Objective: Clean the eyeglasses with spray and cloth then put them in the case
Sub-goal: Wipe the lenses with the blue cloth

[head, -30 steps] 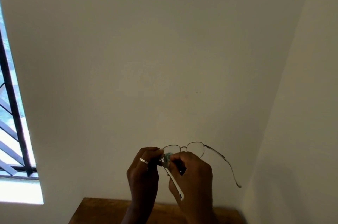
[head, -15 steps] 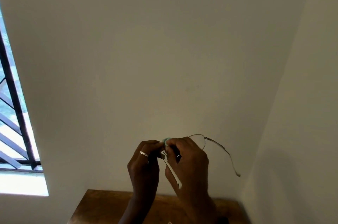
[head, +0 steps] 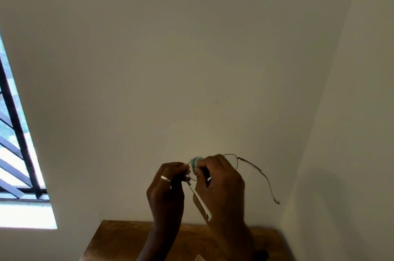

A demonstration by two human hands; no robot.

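Thin metal-framed eyeglasses are held up in front of the wall, above the table. My left hand, with a ring on one finger, pinches the frame at its left end, where the white-tipped temple hangs down between the hands. My right hand pinches a small pale green cloth around the left lens. The right lens and its long temple stick out to the right. The spray and the case are not in view.
A brown wooden table lies below my hands in the corner of two plain walls. A barred window is at the far left. A small dark object and a pale corner show at the bottom edge.
Both hands and the glasses have risen a little in the picture as the view tilted. My right hand with the cloth now covers more of the lenses.
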